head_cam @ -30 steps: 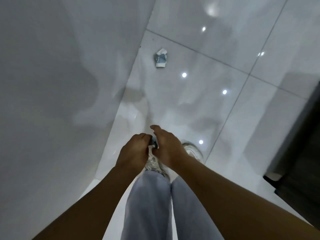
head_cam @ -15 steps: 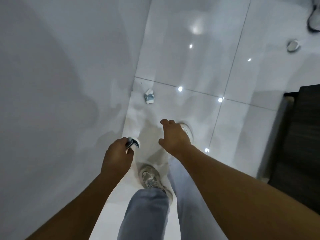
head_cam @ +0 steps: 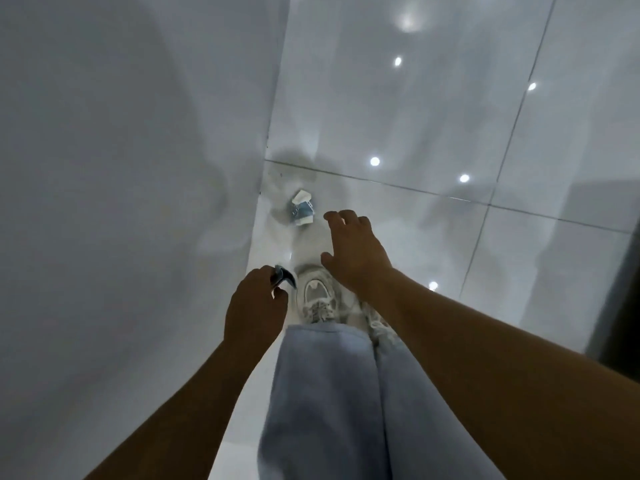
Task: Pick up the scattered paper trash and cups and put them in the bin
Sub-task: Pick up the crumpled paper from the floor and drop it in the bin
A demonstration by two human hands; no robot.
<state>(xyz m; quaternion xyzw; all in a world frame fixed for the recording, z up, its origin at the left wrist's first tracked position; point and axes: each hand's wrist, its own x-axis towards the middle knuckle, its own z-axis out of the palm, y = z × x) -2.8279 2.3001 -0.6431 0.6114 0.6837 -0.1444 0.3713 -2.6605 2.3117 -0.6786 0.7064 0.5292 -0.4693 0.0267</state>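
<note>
Item 1: crumpled blue-and-white paper scrap (head_cam: 302, 212), on glossy white floor tiles (head_cam: 398, 119) beside the wall. Right hand (head_cam: 353, 252), fingers spread, empty, just short. Left hand (head_cam: 254, 308) pinches folded blue paper (head_cam: 284, 277). Risk: scrap skids on slick tile.

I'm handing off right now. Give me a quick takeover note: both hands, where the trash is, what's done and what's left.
Left hand: grips a small crumpled blue-and-white paper scrap, held low near the wall.
Right hand: open, empty, fingers spread, reaching forward and down toward the floor.
Crushed paper cup: lies on the white tiled floor by the wall, just ahead of the right hand's fingertips, not yet touched.
Bin: not in view.
Done: one scrap in hand.
Left: probably take the cup with the right hand, find the bin, drop both in, then look for more.
</note>
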